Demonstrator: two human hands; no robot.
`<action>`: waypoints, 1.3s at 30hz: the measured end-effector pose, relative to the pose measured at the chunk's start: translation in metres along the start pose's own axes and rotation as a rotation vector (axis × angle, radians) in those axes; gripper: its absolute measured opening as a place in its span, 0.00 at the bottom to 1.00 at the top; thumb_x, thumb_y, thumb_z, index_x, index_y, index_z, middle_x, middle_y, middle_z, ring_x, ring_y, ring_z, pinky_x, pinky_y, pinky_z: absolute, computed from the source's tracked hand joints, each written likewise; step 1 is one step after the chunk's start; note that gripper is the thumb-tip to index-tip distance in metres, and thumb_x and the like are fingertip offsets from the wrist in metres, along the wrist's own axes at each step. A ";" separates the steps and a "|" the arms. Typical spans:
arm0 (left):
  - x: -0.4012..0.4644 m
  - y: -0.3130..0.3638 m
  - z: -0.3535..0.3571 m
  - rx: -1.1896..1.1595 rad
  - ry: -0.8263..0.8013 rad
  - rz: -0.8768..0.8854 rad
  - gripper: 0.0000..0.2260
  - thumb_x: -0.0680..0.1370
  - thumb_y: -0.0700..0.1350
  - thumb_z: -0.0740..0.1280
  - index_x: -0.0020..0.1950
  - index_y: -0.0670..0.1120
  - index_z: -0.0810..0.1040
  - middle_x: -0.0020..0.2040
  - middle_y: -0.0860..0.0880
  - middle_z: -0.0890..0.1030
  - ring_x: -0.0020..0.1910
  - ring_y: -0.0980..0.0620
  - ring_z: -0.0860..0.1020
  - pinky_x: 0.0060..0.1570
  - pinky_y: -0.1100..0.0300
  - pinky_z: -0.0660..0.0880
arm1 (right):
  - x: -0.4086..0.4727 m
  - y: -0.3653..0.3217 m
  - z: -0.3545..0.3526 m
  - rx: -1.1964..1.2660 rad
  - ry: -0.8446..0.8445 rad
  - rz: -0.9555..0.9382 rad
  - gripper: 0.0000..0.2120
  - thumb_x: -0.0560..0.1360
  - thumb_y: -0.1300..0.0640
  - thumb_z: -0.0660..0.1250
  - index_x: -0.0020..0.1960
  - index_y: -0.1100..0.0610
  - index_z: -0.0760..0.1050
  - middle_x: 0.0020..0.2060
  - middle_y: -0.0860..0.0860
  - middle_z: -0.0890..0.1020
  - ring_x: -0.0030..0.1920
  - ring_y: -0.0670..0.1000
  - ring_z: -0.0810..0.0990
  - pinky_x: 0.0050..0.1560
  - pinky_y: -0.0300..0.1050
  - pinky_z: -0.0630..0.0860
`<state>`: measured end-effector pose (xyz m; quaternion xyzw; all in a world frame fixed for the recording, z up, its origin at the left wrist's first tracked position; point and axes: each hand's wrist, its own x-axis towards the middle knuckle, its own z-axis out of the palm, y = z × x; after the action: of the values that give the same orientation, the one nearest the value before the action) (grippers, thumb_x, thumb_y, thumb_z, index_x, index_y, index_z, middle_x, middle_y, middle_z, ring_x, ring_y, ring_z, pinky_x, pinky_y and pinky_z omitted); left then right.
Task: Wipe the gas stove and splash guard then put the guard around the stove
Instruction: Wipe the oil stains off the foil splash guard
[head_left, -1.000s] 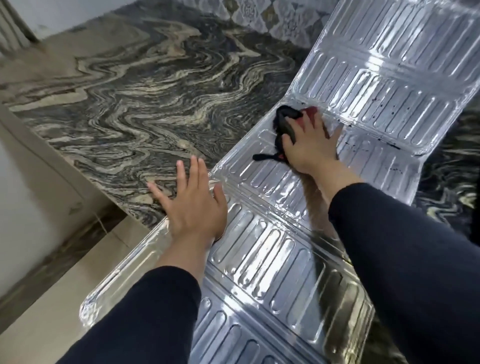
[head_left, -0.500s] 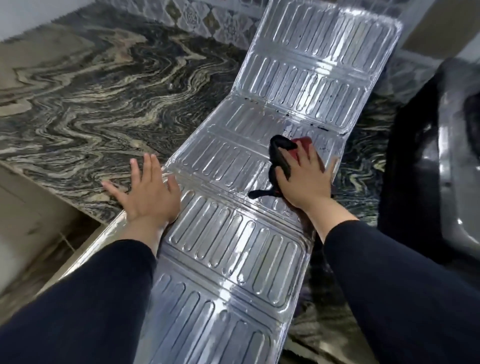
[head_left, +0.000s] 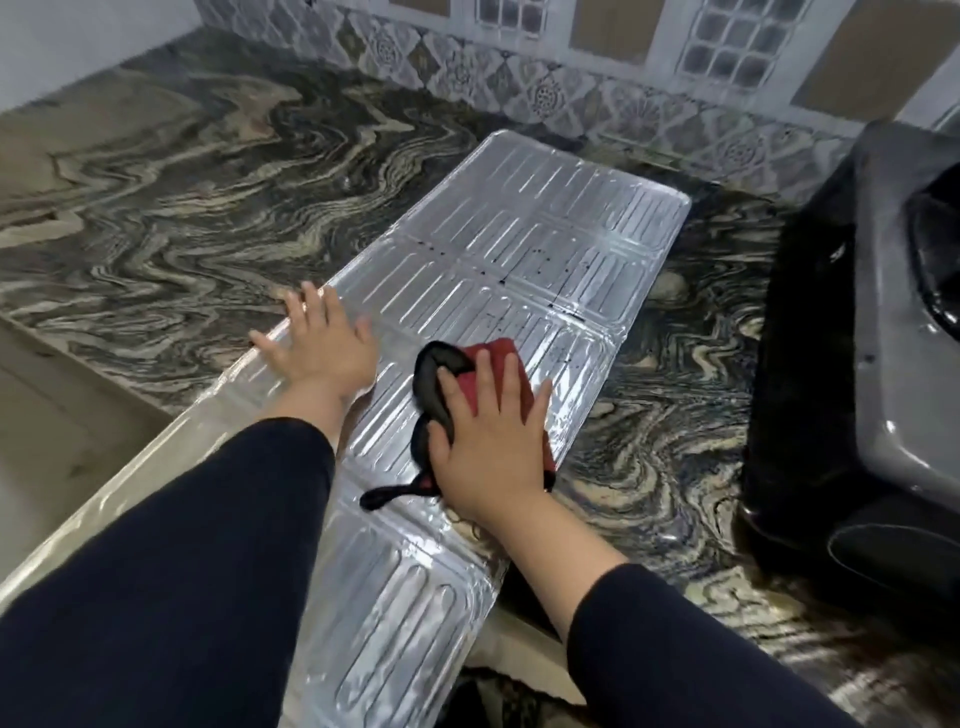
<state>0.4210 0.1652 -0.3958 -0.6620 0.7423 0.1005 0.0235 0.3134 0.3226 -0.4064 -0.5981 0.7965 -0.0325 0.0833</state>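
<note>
The shiny ribbed foil splash guard (head_left: 524, 244) lies unfolded flat on the marbled counter, its near end hanging over the counter's front edge. Small dark specks dot its far panels. My right hand (head_left: 488, 441) presses a red and black cloth (head_left: 467, 384) flat onto the guard's middle panel. My left hand (head_left: 322, 343) rests palm down with fingers spread on the guard's left edge. The dark grey gas stove (head_left: 872, 374) stands at the right, partly cut off by the frame.
The black and beige marbled counter (head_left: 182, 208) stretches left and behind the guard. A patterned tile wall (head_left: 545, 93) runs along the back. The counter's front edge and a pale floor (head_left: 47, 441) lie at the lower left.
The view has swung up and right, showing more of the stove. The guard's far panels now lie flatter. My right hand with the cloth has slid back toward me along the guard.
</note>
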 end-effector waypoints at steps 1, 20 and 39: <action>0.002 0.002 0.003 -0.014 0.001 -0.015 0.28 0.81 0.56 0.42 0.79 0.46 0.45 0.79 0.48 0.41 0.77 0.47 0.37 0.69 0.29 0.41 | -0.002 0.000 0.000 0.006 -0.008 -0.023 0.28 0.78 0.40 0.42 0.77 0.44 0.45 0.78 0.55 0.40 0.75 0.59 0.31 0.69 0.69 0.29; 0.005 0.001 0.024 0.093 0.142 -0.025 0.30 0.80 0.59 0.41 0.79 0.45 0.43 0.80 0.49 0.42 0.78 0.49 0.39 0.68 0.30 0.40 | 0.176 0.151 -0.043 -0.085 0.042 0.159 0.25 0.79 0.40 0.42 0.76 0.40 0.50 0.79 0.47 0.47 0.78 0.51 0.40 0.66 0.75 0.32; -0.001 0.003 0.012 0.031 0.089 0.008 0.31 0.80 0.57 0.43 0.79 0.43 0.46 0.80 0.47 0.45 0.78 0.47 0.42 0.67 0.28 0.40 | -0.011 0.040 -0.005 -0.080 0.063 -0.050 0.26 0.77 0.38 0.44 0.75 0.39 0.52 0.78 0.48 0.49 0.78 0.53 0.42 0.69 0.71 0.34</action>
<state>0.4174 0.1683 -0.4071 -0.6624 0.7468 0.0597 0.0001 0.2777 0.3447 -0.4068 -0.6195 0.7840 -0.0216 0.0334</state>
